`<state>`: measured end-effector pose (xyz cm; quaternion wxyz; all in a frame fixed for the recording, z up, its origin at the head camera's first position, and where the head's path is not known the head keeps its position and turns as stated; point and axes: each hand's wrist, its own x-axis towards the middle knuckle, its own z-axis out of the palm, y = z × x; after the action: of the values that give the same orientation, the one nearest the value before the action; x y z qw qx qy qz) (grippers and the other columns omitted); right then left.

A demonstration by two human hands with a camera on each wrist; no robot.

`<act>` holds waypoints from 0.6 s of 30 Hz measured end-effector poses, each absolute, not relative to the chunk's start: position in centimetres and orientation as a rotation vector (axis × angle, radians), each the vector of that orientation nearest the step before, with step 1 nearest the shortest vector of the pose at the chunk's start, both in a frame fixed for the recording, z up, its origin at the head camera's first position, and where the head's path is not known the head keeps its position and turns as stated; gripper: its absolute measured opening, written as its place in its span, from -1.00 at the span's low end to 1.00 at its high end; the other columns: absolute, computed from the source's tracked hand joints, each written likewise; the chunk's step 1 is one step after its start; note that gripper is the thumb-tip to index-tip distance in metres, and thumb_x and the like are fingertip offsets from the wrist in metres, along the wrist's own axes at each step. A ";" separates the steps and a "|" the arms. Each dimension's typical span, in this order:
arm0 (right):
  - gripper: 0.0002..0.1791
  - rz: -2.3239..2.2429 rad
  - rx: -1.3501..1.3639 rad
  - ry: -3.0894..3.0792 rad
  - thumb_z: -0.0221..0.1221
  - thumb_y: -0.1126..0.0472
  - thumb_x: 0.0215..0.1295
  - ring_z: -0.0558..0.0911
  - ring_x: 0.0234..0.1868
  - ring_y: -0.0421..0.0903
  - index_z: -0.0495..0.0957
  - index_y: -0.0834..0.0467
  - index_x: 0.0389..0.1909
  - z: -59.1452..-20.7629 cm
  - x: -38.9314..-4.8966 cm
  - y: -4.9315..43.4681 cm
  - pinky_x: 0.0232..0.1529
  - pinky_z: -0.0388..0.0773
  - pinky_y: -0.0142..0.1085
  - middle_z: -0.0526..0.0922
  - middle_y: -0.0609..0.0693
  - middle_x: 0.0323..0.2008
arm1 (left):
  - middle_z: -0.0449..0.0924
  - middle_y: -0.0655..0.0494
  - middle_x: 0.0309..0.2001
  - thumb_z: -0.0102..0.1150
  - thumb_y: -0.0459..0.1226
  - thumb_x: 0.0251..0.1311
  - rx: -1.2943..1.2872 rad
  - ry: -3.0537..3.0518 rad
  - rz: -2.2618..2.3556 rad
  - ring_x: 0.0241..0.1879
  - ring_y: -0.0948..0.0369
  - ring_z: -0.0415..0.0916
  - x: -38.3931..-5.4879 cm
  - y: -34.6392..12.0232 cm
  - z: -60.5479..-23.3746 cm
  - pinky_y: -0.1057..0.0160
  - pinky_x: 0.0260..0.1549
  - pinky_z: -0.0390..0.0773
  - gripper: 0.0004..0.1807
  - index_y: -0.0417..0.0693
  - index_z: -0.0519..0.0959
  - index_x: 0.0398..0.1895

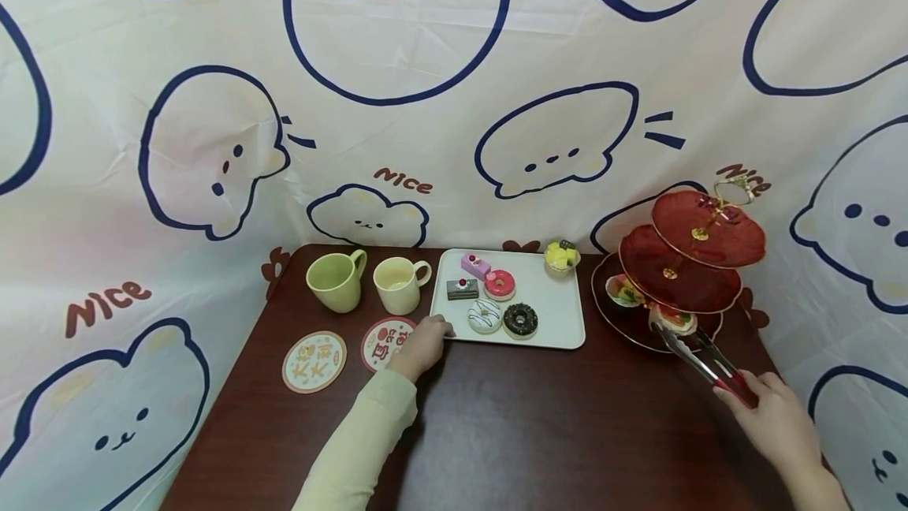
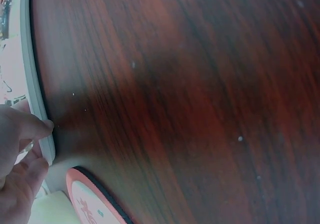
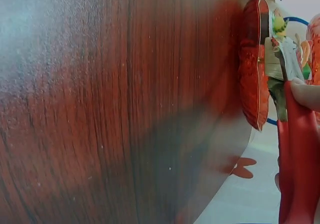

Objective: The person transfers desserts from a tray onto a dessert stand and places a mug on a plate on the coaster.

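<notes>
My left hand pinched the tray at its near-left corner; my right hand gripped tongs holding a tart near the tiered stand's lower front edge.

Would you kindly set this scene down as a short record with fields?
left hand: grip on near-left corner of white tray
right hand: grip on red-handled tongs
in tongs: tart, at bottom tier of red stand
on tray: pink cake, dark cake, pink donut, white donut, black donut
tray's far-right corner: yellow dessert cup
left of tray: green mug, cream mug, two coasters
</notes>
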<state>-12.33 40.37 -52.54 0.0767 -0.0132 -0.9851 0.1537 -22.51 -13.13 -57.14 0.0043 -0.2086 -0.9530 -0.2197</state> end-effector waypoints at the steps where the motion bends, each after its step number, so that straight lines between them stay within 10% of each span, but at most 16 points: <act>1: -0.24 0.462 -0.047 -2.955 0.33 -0.12 0.33 0.48 -0.40 0.13 0.52 0.59 0.04 -52.5 -12.4 40.5 -0.50 0.44 -0.02 0.48 0.20 -0.34 | 0.58 -0.06 -0.33 0.09 -0.65 0.14 -0.655 -2.983 -0.696 -0.21 -0.04 0.58 -22.5 -13.1 -57.1 0.01 -0.10 0.63 -0.75 -0.25 0.71 -0.34; 18: -0.20 0.493 -0.141 -3.012 0.18 -0.18 0.44 0.45 -0.40 0.14 0.44 0.60 0.09 -52.0 -14.2 41.8 -0.51 0.34 -0.11 0.43 0.24 -0.34 | 0.58 -0.07 -0.32 0.08 -0.64 0.15 -0.622 -2.993 -0.717 -0.20 -0.05 0.57 -22.2 -12.9 -56.9 -0.02 -0.10 0.62 -0.75 -0.26 0.71 -0.33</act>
<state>-14.21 41.77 -52.01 0.0431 -0.0461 -0.9849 0.1611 -22.22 -12.92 -56.87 0.0007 -0.1980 -0.9532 -0.2285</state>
